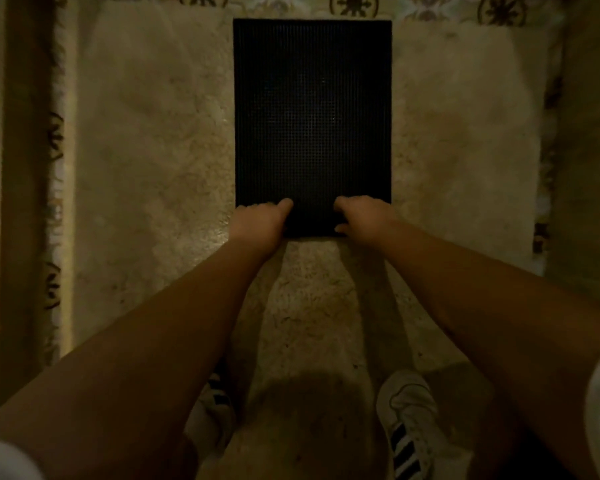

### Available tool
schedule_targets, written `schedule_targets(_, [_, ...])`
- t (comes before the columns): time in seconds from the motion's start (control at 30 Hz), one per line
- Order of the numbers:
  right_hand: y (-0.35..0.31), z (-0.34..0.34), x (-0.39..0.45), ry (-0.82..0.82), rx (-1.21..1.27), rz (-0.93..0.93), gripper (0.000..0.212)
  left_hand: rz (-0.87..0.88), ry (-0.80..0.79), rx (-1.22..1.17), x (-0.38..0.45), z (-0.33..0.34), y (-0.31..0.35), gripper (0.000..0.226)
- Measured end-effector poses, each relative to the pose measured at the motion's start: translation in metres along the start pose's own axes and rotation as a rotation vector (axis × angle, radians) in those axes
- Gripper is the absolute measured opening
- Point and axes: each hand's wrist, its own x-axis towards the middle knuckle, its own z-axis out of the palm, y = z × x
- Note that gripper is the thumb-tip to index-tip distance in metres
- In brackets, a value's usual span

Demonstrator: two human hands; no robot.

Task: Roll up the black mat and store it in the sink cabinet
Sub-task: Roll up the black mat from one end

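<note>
A black rectangular mat with a fine grid texture lies flat on a pale shaggy rug, its long side running away from me. My left hand grips the mat's near left corner, thumb on top and fingers curled under the edge. My right hand holds the near right corner the same way. The near edge looks barely lifted. No sink cabinet is in view.
The beige rug covers most of the floor, over patterned tiles showing at the left, top and right. A brown wall or door frame runs along the left. My white striped shoes stand on the rug near me.
</note>
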Motion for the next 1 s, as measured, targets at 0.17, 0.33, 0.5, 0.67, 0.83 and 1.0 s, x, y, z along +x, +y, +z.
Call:
schedule_targets(0.17, [-0.002, -0.005, 0.006, 0.147, -0.013, 0.116, 0.032, 0.014, 0.042, -0.048, 0.002, -0.001, 0.011, 0.024])
schedule_targets(0.33, [0.007, 0.004, 0.010, 0.102, 0.205, 0.175, 0.023, 0.021, 0.073, -0.018, -0.004, 0.012, 0.011, 0.024])
schedule_targets(0.5, [0.018, 0.008, 0.011, 0.113, 0.178, 0.059, 0.019, -0.003, 0.073, -0.025, -0.012, 0.026, 0.013, 0.038])
schedule_targets(0.67, [0.014, 0.015, 0.007, 0.282, -0.048, 0.010, 0.027, -0.015, 0.067, 0.004, -0.007, 0.027, 0.011, 0.033])
schedule_targets(0.83, [0.012, 0.025, -0.013, 0.267, -0.266, -0.110, 0.049, 0.005, 0.055, 0.023, -0.007, 0.030, 0.010, 0.036])
schedule_targets(1.0, [0.013, 0.029, -0.017, 0.226, -0.307, -0.090, 0.046, 0.035, 0.042, 0.004, -0.007, 0.030, 0.004, 0.030])
